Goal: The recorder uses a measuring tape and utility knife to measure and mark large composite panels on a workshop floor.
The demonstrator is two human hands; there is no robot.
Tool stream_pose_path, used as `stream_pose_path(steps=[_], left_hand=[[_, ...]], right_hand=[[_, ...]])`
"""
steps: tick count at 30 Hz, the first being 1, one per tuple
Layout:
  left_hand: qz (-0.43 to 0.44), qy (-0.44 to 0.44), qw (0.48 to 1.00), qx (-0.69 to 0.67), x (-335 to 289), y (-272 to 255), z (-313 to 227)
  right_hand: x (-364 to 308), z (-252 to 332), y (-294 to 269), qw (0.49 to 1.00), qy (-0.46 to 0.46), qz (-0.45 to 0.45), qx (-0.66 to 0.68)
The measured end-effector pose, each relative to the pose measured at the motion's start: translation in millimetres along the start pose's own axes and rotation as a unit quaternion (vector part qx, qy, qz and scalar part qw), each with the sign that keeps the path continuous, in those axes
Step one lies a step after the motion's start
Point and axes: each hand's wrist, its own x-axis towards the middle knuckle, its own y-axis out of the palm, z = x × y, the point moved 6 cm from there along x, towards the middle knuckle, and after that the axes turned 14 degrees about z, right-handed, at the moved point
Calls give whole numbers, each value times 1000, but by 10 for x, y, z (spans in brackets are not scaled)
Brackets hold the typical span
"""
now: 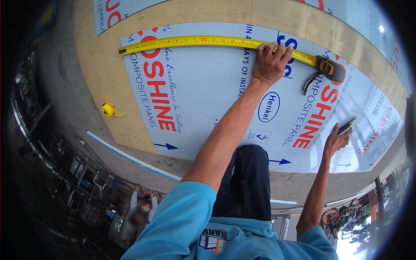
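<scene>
A long white-faced composite panel with red and blue print lies under my hands. Across its far part stretches the yellow blade of a tape measure, its end hook at the panel's left edge. The black-and-orange case rests toward the right, with a dark strap beside it. My left hand is closed on the blade, fingers bent over it a little left of the case. Lower right, my right hand grips a slim dark tool above the panel; its exact kind is unclear.
A plywood board extends beneath the panel, with a small yellow tape measure at its left. More printed panels lie beyond. A white strip crosses the concrete floor. Another person is lower left; a motorcycle stands lower right.
</scene>
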Motion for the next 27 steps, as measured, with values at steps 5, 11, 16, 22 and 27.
stream_pose_path(steps=[5,11,16,22,27], left_hand=[[-11,1,1000,10,-8,3,-8],[-7,-1,1000,11,-7,14,-22],[-21,4,999,24,34,10,-66],[-35,0,999,39,-52,8,-21],[-62,23,997,24,-62,-113,-19]], right_hand=[[46,1493,-272,955,-216,-22,200],[374,2248,-127,935,-223,128,244],[311,2220,-194,945,-294,29,138],[156,2496,-290,964,-255,74,-1],[241,2419,-322,942,-327,48,52]])
